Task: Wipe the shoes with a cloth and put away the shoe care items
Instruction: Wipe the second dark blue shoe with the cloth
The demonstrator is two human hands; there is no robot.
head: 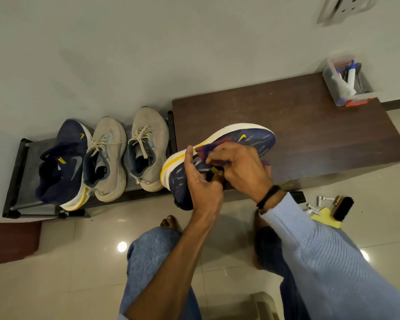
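Left hand (203, 180) grips shoe (259, 140) under cloth (209, 147).

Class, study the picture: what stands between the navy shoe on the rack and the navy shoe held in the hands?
Two grey shoes, side by side on the rack, as the head view shows.

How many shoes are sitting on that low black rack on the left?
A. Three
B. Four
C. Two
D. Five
A: the rack holds a navy shoe, a grey shoe and a second grey shoe side by side; the other navy shoe is off it, at the brown bench.
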